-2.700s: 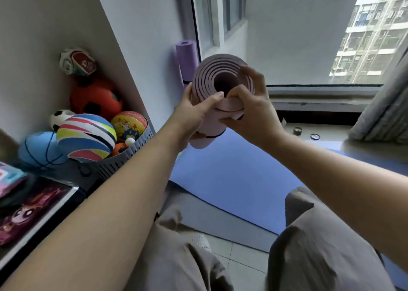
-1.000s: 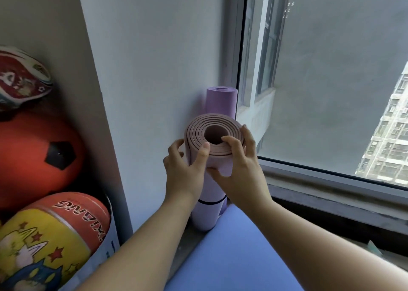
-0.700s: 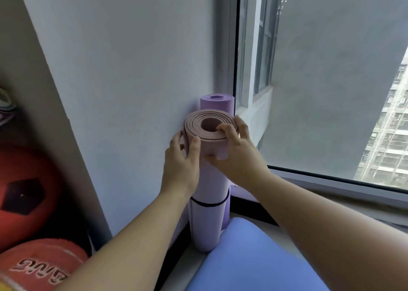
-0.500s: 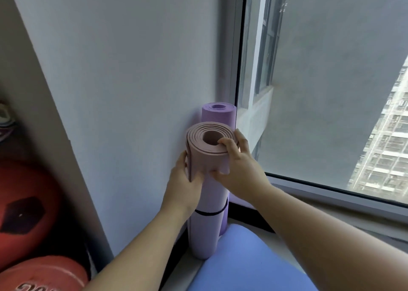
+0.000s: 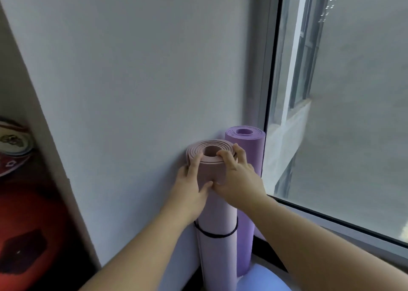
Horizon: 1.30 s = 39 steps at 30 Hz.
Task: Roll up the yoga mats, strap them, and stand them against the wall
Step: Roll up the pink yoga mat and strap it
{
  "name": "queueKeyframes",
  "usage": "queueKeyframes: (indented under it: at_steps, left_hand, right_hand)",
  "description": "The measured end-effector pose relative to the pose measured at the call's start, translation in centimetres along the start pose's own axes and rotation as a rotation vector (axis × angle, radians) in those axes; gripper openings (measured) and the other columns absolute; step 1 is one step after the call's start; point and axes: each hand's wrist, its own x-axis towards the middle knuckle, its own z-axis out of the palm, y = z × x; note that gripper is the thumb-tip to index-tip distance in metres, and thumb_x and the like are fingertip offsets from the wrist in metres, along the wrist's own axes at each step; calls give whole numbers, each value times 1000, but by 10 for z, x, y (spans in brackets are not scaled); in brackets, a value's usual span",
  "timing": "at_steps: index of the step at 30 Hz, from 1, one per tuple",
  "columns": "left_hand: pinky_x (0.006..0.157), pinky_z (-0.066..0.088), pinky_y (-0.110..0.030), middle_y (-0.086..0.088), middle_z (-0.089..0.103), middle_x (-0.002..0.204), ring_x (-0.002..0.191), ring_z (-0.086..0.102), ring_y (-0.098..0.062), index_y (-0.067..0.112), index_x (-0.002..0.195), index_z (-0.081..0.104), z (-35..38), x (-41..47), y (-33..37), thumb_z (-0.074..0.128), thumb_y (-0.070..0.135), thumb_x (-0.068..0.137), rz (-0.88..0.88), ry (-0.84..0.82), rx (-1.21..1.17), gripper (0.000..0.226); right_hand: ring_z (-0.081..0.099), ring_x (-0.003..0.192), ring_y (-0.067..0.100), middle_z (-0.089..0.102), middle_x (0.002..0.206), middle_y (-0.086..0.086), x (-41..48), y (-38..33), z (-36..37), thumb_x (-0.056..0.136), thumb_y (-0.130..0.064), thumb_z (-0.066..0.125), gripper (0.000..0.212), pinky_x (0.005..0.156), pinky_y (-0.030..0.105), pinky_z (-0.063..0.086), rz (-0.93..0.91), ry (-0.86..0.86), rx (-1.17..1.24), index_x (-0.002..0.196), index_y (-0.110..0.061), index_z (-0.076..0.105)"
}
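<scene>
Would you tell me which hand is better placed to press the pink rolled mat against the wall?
Probably the right hand: it holds the pink mat on the side away from the wall, reaching over the top rim, so it can push wallward. The left hand sits on the wall side.

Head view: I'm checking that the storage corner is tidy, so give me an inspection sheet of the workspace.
surface: blue flat mat at the bottom edge; floor mostly hidden.
job's things: pale pink rolled yoga mat upright against the white wall, thin black strap round it; purple rolled yoga mat upright beside it, in the corner.
clutter: red ball and patterned ball at left.
hands: left hand and right hand both grip the pink mat's top end.
cables: nothing seen.
surroundings: large window at right.
</scene>
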Motion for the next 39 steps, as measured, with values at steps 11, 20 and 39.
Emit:
queueKeyframes:
  at_steps: [11, 20, 39]
  left_hand:
    - [98, 36, -28, -2, 36, 140, 124, 46, -22, 41, 147, 23, 19, 49, 22, 45, 33, 99, -18, 186, 20, 54]
    - [92, 26, -15, -3, 33, 138, 125, 42, -20, 38, 141, 36, 32, 63, 25, 44, 36, 98, -30, 199, -53, 43]
    - [97, 23, -16, 5, 22, 149, 134, 27, -8, 34, 150, 17, 17, 18, 11, 50, 41, 94, 22, 251, 4, 66]
  right_hand:
    - [60, 97, 24, 32, 138, -6, 53, 35, -23, 80, -58, 60, 51, 73, 30, 45, -146, 27, -6, 122, -33, 45]
    - [59, 91, 21, 39, 125, -6, 67, 50, -29, 81, -61, 59, 48, 74, 31, 46, -151, -6, 14, 118, -32, 50]
    - [54, 118, 20, 1, 157, -10, 17, 56, -8, 74, -60, 65, 99, 77, 32, 46, -97, 56, 40, 148, -44, 2]
